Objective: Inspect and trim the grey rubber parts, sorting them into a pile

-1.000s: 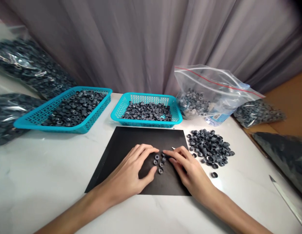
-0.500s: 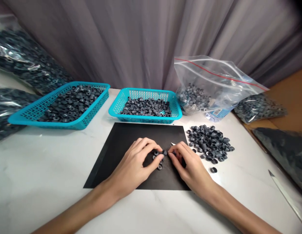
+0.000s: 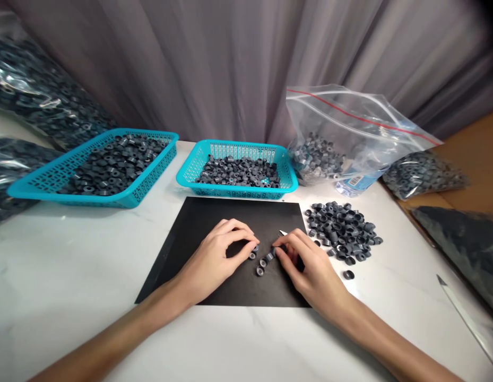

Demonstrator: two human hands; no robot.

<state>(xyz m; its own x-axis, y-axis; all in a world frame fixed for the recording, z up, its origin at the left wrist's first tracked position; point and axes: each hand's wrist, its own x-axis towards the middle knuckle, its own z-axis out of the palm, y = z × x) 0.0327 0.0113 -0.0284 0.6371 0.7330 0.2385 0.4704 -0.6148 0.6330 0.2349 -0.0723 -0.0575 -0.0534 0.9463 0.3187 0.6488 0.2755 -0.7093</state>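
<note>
A few small grey rings (image 3: 261, 263) lie on a black mat (image 3: 214, 223) between my hands. My left hand (image 3: 216, 257) rests on the mat with its fingers curled, thumb and forefinger pinched on one ring at the left of the group. My right hand (image 3: 310, 268) is curled too, its fingertips touching a ring at the right of the group. A small metal tip (image 3: 283, 232) sticks out from behind its forefinger; the rest of that tool is hidden in the hand.
A pile of grey rings (image 3: 344, 233) lies right of the mat. Two teal baskets (image 3: 39, 188) (image 3: 288, 183) of rings stand behind it. A clear zip bag (image 3: 361, 132) stands at the back right, more bags at both sides. A knife (image 3: 465, 318) lies near the right edge.
My hands went from lying flat beside the rings to pinching them. They have drawn slightly apart since half a second ago, and the view has tilted a little.
</note>
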